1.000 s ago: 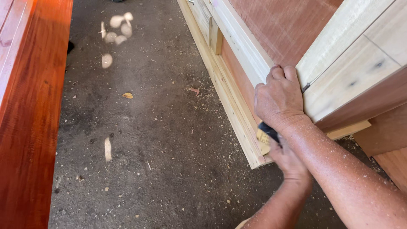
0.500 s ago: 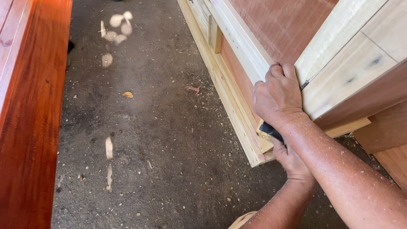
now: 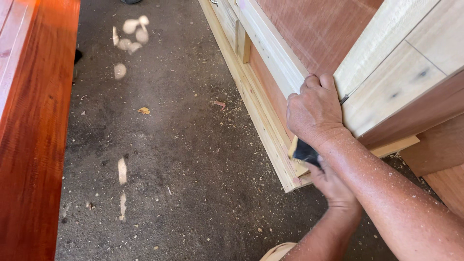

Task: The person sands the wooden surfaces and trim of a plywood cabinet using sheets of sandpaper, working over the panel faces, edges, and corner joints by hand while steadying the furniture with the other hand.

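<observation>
My right hand [image 3: 314,113] reaches in from the lower right and clasps the edge of a pale wooden door frame [image 3: 386,72] that leans over a reddish plywood panel [image 3: 319,34]. Below it, largely hidden under my right wrist, my left hand [image 3: 333,186] holds a small tool with a black end [image 3: 304,152] against the lower corner of a stacked pale timber frame [image 3: 270,140]. Only the tool's black tip and a bit of pale handle show.
A polished red-brown board [image 3: 34,135] runs down the left edge. Between it and the frames lies dusty grey concrete floor [image 3: 169,159] with wood chips, sawdust and patches of sunlight. More reddish boards [image 3: 435,150] lean at the right.
Both hands stay at the frame corner; the view has shifted slightly and the black tool tip sits a little lower along the timber edge.
</observation>
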